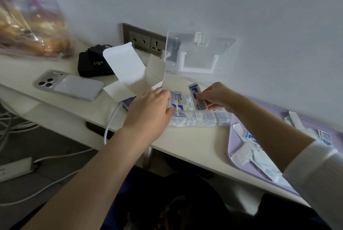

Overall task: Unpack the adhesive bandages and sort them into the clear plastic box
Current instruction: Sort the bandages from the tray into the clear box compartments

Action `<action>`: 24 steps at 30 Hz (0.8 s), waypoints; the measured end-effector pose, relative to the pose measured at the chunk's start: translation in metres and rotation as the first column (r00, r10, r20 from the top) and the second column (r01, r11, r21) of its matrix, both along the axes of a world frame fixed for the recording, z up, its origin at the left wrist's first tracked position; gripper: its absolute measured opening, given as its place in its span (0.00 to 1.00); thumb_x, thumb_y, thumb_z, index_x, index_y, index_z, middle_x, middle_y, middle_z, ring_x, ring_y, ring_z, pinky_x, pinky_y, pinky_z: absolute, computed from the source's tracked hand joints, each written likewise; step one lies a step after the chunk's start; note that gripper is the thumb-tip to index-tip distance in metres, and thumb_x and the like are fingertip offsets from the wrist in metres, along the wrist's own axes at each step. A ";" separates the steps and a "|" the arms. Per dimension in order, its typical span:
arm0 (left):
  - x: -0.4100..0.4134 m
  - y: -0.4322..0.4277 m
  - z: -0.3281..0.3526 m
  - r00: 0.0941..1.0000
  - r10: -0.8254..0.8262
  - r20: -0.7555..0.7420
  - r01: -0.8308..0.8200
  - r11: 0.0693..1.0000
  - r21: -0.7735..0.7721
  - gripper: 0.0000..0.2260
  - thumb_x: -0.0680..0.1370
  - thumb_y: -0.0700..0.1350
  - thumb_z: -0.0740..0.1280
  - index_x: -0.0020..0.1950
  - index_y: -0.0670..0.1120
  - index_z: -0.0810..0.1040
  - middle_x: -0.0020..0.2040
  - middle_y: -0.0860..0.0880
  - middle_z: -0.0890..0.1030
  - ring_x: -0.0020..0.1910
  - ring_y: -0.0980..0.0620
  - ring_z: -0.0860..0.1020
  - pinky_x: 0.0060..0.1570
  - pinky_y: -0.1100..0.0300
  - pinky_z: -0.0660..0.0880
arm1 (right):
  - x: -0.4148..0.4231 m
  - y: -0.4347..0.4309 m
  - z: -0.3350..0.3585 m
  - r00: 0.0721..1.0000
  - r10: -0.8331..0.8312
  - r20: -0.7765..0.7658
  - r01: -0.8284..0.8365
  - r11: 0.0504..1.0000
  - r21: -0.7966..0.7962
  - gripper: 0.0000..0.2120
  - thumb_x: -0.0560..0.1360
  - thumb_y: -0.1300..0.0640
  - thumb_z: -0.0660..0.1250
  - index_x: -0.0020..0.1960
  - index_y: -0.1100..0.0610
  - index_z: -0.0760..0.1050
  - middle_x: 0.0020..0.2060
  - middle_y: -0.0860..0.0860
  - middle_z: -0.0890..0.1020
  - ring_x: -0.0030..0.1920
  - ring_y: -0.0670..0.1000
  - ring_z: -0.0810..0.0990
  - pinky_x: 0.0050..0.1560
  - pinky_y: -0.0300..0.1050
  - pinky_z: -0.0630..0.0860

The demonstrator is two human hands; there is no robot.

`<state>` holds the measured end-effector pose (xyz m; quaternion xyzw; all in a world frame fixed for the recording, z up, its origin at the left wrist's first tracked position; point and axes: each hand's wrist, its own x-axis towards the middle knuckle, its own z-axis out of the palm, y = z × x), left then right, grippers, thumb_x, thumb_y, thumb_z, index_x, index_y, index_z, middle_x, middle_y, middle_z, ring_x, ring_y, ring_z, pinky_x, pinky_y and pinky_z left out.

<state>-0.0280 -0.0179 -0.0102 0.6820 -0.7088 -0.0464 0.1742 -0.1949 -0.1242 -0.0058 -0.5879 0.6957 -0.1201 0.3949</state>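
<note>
Head view: R hand (217,96) is pinching one bandage (196,96), fingers narrow, long axis tilting up-left, just over the box (213,118). L hand (148,105) is gripping the stack (176,100) at the box's left end. The open slot is lying btwn them, nearer R.

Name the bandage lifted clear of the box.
The bandage pinched by the right hand, tilted above the clear box; others lie inside it or on the purple tray.
</note>
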 end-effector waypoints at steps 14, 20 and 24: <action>0.001 -0.001 -0.001 0.999 -0.026 -0.042 0.026 1.000 -0.005 0.14 0.80 0.53 0.60 0.63 0.49 0.71 0.61 0.53 0.74 0.60 0.52 0.71 0.54 0.59 0.66 | 0.026 -0.003 -0.009 0.904 0.229 -0.362 -0.221 0.973 0.064 0.13 0.78 0.54 0.62 0.57 0.63 0.75 0.44 0.54 0.79 0.29 0.46 0.74 0.19 0.32 0.67; 0.001 -0.002 -0.001 0.998 -0.022 -0.058 0.023 1.000 0.010 0.13 0.80 0.52 0.60 0.63 0.49 0.70 0.62 0.53 0.73 0.60 0.52 0.71 0.54 0.59 0.66 | 0.025 -0.004 -0.011 0.818 0.285 -0.499 -0.302 0.952 0.048 0.17 0.75 0.51 0.65 0.57 0.62 0.76 0.42 0.54 0.79 0.34 0.49 0.74 0.33 0.38 0.71; 0.001 -0.002 -0.001 0.997 -0.022 -0.069 0.023 1.000 0.012 0.13 0.80 0.51 0.60 0.63 0.49 0.70 0.62 0.53 0.74 0.60 0.52 0.71 0.55 0.58 0.66 | 0.023 -0.004 -0.010 0.772 0.313 -0.553 -0.344 0.938 0.050 0.15 0.73 0.51 0.67 0.54 0.61 0.77 0.32 0.50 0.73 0.30 0.47 0.70 0.30 0.37 0.68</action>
